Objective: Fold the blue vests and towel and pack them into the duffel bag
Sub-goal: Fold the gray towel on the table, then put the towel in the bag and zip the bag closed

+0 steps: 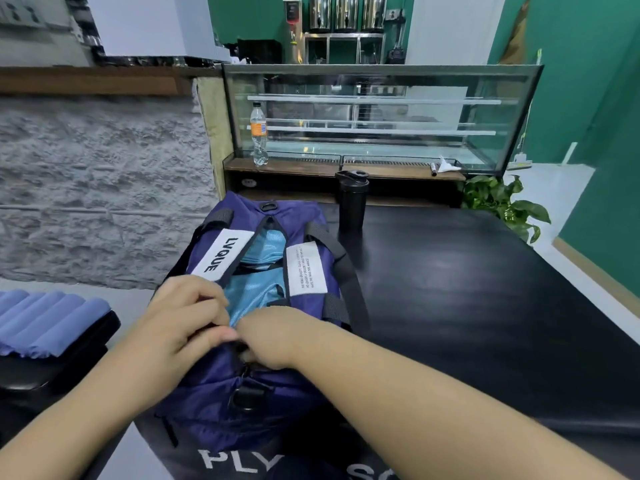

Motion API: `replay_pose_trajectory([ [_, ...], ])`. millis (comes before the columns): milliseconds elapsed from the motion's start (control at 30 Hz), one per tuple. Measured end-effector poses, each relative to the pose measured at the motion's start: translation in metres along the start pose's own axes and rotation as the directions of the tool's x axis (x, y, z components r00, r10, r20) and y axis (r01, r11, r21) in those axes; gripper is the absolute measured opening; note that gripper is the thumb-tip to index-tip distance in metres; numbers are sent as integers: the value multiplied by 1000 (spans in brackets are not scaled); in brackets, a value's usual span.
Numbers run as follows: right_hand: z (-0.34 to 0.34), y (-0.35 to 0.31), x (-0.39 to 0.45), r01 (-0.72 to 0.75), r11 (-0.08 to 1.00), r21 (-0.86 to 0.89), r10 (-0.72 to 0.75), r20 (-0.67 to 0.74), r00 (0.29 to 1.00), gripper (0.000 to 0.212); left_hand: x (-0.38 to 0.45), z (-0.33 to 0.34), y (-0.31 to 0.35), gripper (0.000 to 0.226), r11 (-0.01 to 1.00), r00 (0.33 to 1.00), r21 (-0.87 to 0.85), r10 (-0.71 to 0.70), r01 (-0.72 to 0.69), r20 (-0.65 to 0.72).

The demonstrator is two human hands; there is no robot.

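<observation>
Left hand (188, 315): fingers curled and pinched on the near end of the zip opening of the duffel bag (221, 403). Right hand (268, 336): knuckles up, fingertips tucked under at the same spot, touching the left; what is gripped beneath them cannot be told, though the hand is closed.

Writing: "LVQUE" is printed in black on a white patch (223, 254) on the bag's left flank; a second white patch (306, 269) on the right flank carries small lines of print too fine to be read. "PLY" in large pale letters (242, 463) is seen on dark material at the near edge under the bag. An orange label is borne by a clear plastic bottle (259, 138).

Surface and room: black tabletop (467, 289); black lidded tumbler (352, 200) stood just behind the bag; glass display case (381, 116) beyond, grey rough stone wall (97, 188) at left, green walls, potted plant (502, 206) at right. Rolled blue-grey cloth (48, 320) is laid on a dark seat at left.

Task item: bag purple-blue with black straps, laid lengthwise on the tabletop, zip open along the top, light blue mesh vests (254, 289) shown packed inside.
</observation>
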State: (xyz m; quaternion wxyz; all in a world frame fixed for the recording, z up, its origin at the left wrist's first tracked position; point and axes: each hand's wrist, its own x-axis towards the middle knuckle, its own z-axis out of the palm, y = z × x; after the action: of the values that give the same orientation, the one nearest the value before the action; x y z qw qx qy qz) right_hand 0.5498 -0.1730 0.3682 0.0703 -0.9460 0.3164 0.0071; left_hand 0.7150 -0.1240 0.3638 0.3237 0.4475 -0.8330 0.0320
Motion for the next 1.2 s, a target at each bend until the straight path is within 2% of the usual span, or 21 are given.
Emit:
replay_pose_trajectory([
  [67, -4, 11, -7, 15, 976, 217, 10, -113, 994, 26, -2, 0, -5, 43, 991, 992, -27, -130, 130, 4],
  [133, -8, 26, -18, -45, 953, 299, 136, -289, 948, 23, -3, 4, -7, 36, 963, 964, -61, -259, 262, 56],
  [200, -10, 47, -28, -210, 936, 284, 325, -462, 825, 20, 4, 11, -9, 30, 932, 929, -16, -359, 362, 93],
  [267, -11, 68, -36, -401, 847, 349, 530, -513, 675, 25, 22, 19, -14, 47, 867, 859, 114, -496, 485, 127],
  [333, -10, 85, -42, -487, 668, 563, 730, -367, 577, 53, 46, 26, -21, 68, 749, 730, 186, -662, 636, 169],
  [400, -5, 95, -44, -451, 423, 786, 804, -95, 587, 80, 71, 33, -24, 74, 659, 630, 244, -752, 712, 194],
  [467, 5, 99, -40, -383, 197, 903, 773, 97, 627, 91, 91, 39, -26, 77, 588, 558, 325, -808, 741, 190],
  [533, 13, 103, -31, -342, 126, 931, 747, 138, 650, 98, 103, 43, -29, 87, 514, 495, 379, -855, 770, 156],
  [600, 16, 101, -22, -333, 176, 926, 748, 94, 657, 98, 105, 46, -39, 93, 455, 451, 365, -887, 812, 103],
  [633, 14, 101, -19, -328, 196, 924, 750, 74, 658, 90, 103, 47, -45, 88, 451, 448, 331, -889, 829, 92],
  [667, 14, 103, -16, -304, 187, 934, 753, 62, 655, 73, 100, 48, -51, 81, 462, 455, 280, -886, 842, 94],
  [733, 12, 105, -12, -265, 176, 948, 744, 48, 666, 27, 91, 46, -58, 68, 496, 489, 184, -868, 849, 85],
  [833, 13, 105, -11, -359, 304, 882, 709, 42, 704, 47, 81, 38, -60, 52, 587, 592, 156, -806, 795, 11],
  [967, 10, 92, -15, -317, 398, 861, 685, -49, 727, 46, 78, 27, -52, 33, 752, 762, 146, -647, 643, -19],
  [1033, 1, 81, -22, -272, 480, 834, 651, -131, 748, 44, 83, 21, -50, 27, 784, 788, 74, -615, 616, -43],
  [1100, -6, 67, -28, -235, 559, 795, 598, -191, 778, 43, 90, 17, -48, 38, 792, 792, -2, -610, 610, -38],
  [1133, -8, 58, -30, -227, 569, 791, 585, -195, 787, 43, 93, 16, -47, 42, 800, 800, -16, -600, 599, -12],
  [1200, -4, 40, -30, -188, 510, 839, 568, -165, 806, 42, 97, 15, -40, 46, 825, 824, -15, -563, 565, 61],
])
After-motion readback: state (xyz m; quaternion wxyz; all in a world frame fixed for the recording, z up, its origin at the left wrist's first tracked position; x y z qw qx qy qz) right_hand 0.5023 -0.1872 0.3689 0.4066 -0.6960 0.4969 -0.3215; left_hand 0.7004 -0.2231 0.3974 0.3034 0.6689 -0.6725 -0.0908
